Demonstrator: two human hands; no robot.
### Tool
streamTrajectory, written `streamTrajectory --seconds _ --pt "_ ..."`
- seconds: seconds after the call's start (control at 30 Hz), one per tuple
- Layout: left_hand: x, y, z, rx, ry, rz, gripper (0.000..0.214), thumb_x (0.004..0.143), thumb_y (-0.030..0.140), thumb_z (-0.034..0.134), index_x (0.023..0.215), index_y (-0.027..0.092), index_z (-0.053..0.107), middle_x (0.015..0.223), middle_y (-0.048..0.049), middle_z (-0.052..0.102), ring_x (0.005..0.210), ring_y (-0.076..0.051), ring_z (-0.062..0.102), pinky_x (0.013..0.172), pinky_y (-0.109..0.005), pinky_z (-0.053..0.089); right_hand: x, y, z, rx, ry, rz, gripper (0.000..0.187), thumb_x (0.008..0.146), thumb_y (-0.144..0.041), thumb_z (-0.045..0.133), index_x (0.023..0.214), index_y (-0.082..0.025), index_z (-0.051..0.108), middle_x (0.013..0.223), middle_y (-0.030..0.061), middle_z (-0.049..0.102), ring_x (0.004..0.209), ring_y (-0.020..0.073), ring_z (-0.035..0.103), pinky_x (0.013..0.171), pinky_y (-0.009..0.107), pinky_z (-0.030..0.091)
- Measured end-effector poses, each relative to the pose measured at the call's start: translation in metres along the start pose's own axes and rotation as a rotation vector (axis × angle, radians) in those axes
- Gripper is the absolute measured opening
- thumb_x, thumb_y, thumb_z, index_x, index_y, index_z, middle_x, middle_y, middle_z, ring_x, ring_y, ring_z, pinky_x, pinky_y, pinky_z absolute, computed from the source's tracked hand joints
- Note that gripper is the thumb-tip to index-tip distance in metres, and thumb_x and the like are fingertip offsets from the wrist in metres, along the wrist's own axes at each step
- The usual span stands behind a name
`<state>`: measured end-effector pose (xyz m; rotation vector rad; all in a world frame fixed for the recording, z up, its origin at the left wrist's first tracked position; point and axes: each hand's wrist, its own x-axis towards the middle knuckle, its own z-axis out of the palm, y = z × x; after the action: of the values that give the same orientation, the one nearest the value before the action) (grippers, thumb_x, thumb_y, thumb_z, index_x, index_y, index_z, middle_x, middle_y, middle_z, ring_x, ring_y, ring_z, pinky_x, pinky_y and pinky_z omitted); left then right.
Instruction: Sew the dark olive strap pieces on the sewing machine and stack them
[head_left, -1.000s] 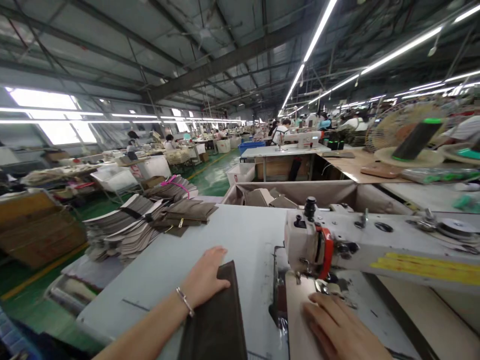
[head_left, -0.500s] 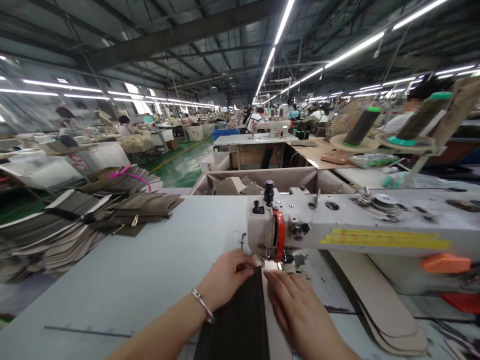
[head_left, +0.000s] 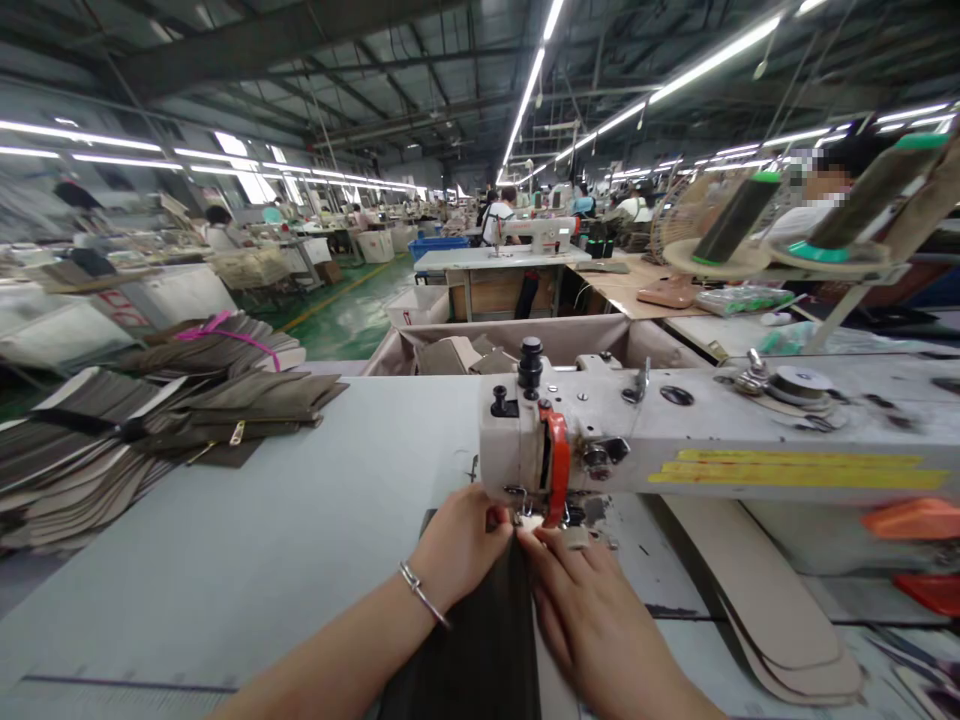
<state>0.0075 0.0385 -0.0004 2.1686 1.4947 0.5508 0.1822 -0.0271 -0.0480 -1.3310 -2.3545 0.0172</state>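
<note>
A dark brown, flat leather-like panel [head_left: 480, 640] lies on the pale grey surface [head_left: 285, 540], its far edge right at the needle area of the white industrial sewing machine [head_left: 675, 440]. The left hand [head_left: 461, 545] presses on the panel's left far corner, fingers curled down flat on it; the right hand [head_left: 592, 620] lies along its right edge, fingers straight. The step appears to be lining the edge under the presser foot; the next move calls for keeping that edge straight. Stacks of similar brown pieces [head_left: 150, 430] lie well apart on the left.
</note>
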Motion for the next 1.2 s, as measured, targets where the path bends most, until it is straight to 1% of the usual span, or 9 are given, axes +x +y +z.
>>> streamTrajectory --seconds 0.23,0.37,0.43,0.5,0.63,0.77,1.07,1.13,1.2 --pt "0.003 -0.003 0.003 -0.018 0.015 0.007 0.011 0.078 0.012 0.053 0.076 0.016 0.064 0.079 -0.0047 0.068 0.074 -0.019 0.062 0.063 -0.025 0.041 0.000 0.000 -0.001 -0.011 0.000 -0.018 0.055 0.089 -0.014 0.047 0.143 -0.016 0.034 0.129 0.0108 0.050 0.112 0.0284 0.045 0.095 0.049 0.043" --pt "0.003 -0.002 0.003 0.006 0.035 0.012 0.013 0.079 0.010 0.053 0.078 0.016 0.064 0.083 -0.0048 0.068 0.079 -0.020 0.063 0.068 -0.027 0.045 -0.001 -0.001 -0.003 0.019 0.011 -0.009 0.048 0.089 -0.014 0.048 0.137 -0.017 0.042 0.124 0.0098 0.053 0.108 0.0270 0.047 0.093 0.048 0.044" --pt "-0.001 0.000 0.003 0.052 0.061 0.032 0.014 0.082 0.009 0.053 0.080 0.016 0.065 0.087 -0.0051 0.068 0.082 -0.020 0.062 0.074 -0.029 0.047 -0.001 -0.002 -0.004 0.035 0.019 -0.009 0.043 0.090 -0.015 0.048 0.133 -0.018 0.046 0.122 0.0095 0.054 0.106 0.0262 0.049 0.091 0.047 0.045" --pt "-0.010 0.002 0.002 0.114 0.077 0.107 0.015 0.085 0.009 0.053 0.085 0.017 0.065 0.094 -0.0051 0.067 0.091 -0.021 0.061 0.084 -0.034 0.047 -0.002 -0.002 -0.004 0.043 0.031 -0.001 0.040 0.091 -0.016 0.047 0.131 -0.019 0.048 0.121 0.0098 0.054 0.106 0.0262 0.050 0.090 0.046 0.046" --pt "-0.031 0.005 0.001 0.228 -0.037 0.306 0.018 0.092 0.012 0.051 0.101 0.019 0.064 0.111 -0.0045 0.063 0.109 -0.022 0.055 0.101 -0.040 0.043 -0.003 -0.002 -0.002 0.026 0.051 0.020 0.041 0.091 -0.017 0.046 0.132 -0.023 0.049 0.115 0.0095 0.057 0.105 0.0279 0.051 0.089 0.048 0.045" --pt "-0.039 0.005 -0.001 0.271 -0.088 0.305 0.024 0.092 0.012 0.053 0.115 0.017 0.060 0.123 -0.0053 0.060 0.117 -0.021 0.052 0.106 -0.039 0.042 -0.002 -0.001 -0.003 0.027 0.075 0.008 0.043 0.090 -0.015 0.046 0.132 -0.023 0.049 0.116 0.0084 0.058 0.104 0.0268 0.052 0.088 0.046 0.045" --pt "-0.038 0.004 0.000 0.317 -0.087 0.356 0.025 0.092 0.008 0.049 0.113 0.015 0.061 0.121 -0.0067 0.062 0.121 -0.021 0.051 0.109 -0.038 0.040 -0.005 0.000 -0.003 0.034 0.107 -0.046 0.044 0.088 -0.014 0.047 0.132 -0.021 0.050 0.121 0.0071 0.058 0.102 0.0248 0.053 0.085 0.042 0.047" --pt "-0.044 0.003 -0.005 0.308 -0.088 0.363 0.030 0.091 0.008 0.050 0.119 0.014 0.059 0.127 -0.0079 0.059 0.125 -0.021 0.049 0.111 -0.039 0.038 -0.006 0.000 -0.003 0.033 0.104 -0.043 0.045 0.088 -0.013 0.046 0.133 -0.021 0.049 0.121 0.0075 0.058 0.102 0.0246 0.053 0.085 0.042 0.047" --pt "-0.056 -0.002 -0.008 0.302 -0.107 0.406 0.039 0.090 0.016 0.057 0.128 0.016 0.053 0.137 -0.0101 0.053 0.131 -0.025 0.044 0.112 -0.044 0.037 -0.007 0.001 -0.002 0.028 0.110 -0.039 0.046 0.088 -0.013 0.045 0.134 -0.021 0.048 0.121 0.0075 0.058 0.103 0.0249 0.053 0.085 0.043 0.047"
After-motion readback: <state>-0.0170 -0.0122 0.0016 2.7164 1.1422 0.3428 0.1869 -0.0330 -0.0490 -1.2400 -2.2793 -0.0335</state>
